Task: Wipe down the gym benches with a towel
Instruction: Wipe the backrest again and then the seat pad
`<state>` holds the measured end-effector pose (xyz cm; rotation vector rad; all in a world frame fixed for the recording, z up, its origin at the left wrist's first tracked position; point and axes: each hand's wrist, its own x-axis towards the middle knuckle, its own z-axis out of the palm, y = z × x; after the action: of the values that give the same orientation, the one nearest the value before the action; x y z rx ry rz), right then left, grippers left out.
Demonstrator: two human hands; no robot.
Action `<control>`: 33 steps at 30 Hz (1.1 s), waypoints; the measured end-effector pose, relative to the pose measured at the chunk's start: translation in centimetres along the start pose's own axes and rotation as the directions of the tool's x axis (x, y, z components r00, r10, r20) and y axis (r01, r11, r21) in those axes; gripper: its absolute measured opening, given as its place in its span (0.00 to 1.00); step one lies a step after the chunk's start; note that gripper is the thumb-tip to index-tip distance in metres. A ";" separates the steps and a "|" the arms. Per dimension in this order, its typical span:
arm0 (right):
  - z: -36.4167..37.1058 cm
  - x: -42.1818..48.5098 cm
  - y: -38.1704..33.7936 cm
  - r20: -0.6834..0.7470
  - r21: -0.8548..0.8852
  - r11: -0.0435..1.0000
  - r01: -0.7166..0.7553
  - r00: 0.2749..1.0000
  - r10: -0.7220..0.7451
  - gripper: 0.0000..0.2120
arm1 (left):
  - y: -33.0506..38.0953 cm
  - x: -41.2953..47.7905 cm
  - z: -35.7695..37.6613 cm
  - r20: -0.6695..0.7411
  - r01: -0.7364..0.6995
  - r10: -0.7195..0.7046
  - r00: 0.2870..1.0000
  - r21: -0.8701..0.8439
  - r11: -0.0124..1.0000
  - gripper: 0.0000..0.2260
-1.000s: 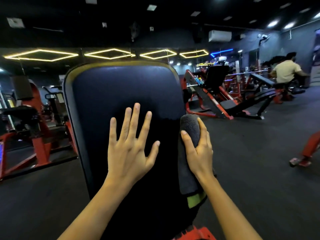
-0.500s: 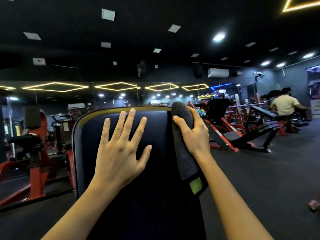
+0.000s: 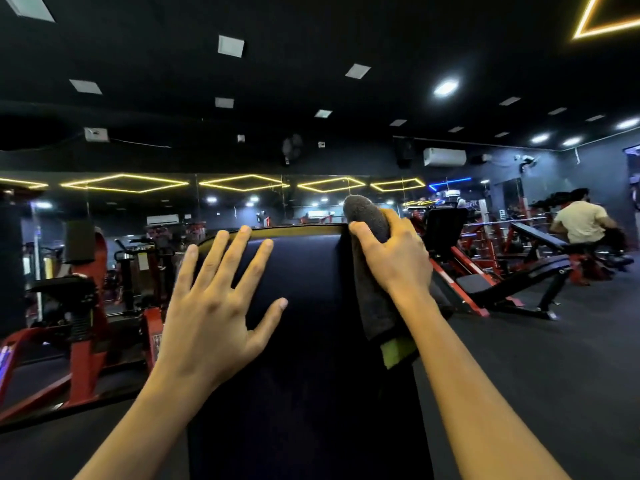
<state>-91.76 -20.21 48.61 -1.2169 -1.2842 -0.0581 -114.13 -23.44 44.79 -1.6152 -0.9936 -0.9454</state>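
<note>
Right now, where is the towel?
In the head view, the grey towel is at the top right corner of the bench pad, gripped by the right hand; the left hand lies flat to its left.

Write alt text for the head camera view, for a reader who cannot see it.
The right hand grips a dark grey towel against the top right edge of a dark padded bench back, while the left hand lies flat on the pad, fingers spread. Behind stand red gym machines and, far right, a person in a pale shirt.
</note>
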 end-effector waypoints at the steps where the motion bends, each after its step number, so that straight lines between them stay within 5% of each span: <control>1: 0.3 -0.3 -1.0 0.006 -0.090 0.995 0.044 0.999 -0.043 0.27 | -0.4 -0.2 0.0 -0.024 -0.001 0.000 1.000 -0.038 0.999 0.29; 5: 2.0 -1.8 -6.1 0.067 -0.312 0.917 0.250 0.968 -0.241 0.28 | -1.1 -1.5 0.3 -0.108 0.156 -0.195 0.975 -0.300 0.941 0.27; 9: 4.4 -4.9 -10.6 0.130 -0.349 0.848 0.399 0.916 -0.378 0.29 | -0.7 -3.4 0.6 -0.085 0.262 -0.401 0.912 -0.633 0.729 0.25; 14: 6.6 -7.9 -11.8 0.140 -0.360 0.790 0.496 0.866 -0.480 0.31 | 0.5 -6.7 0.4 0.097 0.288 -0.679 0.728 -0.942 0.174 0.18; 16: 7.1 -9.3 -11.1 0.076 -0.317 0.793 0.520 0.847 -0.525 0.32 | 0.7 -8.2 0.7 0.176 0.298 -0.680 0.712 -0.952 0.064 0.20; 21: 8.6 -16.2 -6.6 -0.014 -0.316 0.761 0.567 0.799 -0.601 0.29 | 2.0 -13.3 1.3 0.243 0.335 -0.604 0.759 -0.941 0.042 0.22; 28: 9.2 -27.4 2.7 -0.006 -0.336 0.793 0.507 0.841 -0.541 0.27 | 4.4 -22.0 0.8 0.391 0.425 -0.533 0.751 -0.903 -0.064 0.21; 33: 8.0 -31.9 10.1 0.181 -0.380 0.570 0.728 0.663 -0.726 0.27 | 6.6 -27.8 -0.1 0.464 0.433 -0.466 0.753 -0.884 -0.179 0.25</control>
<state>-102.64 -28.21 16.99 -0.9406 -1.7724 -1.0011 -118.17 -29.33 17.14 -2.3474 -0.8582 -2.7178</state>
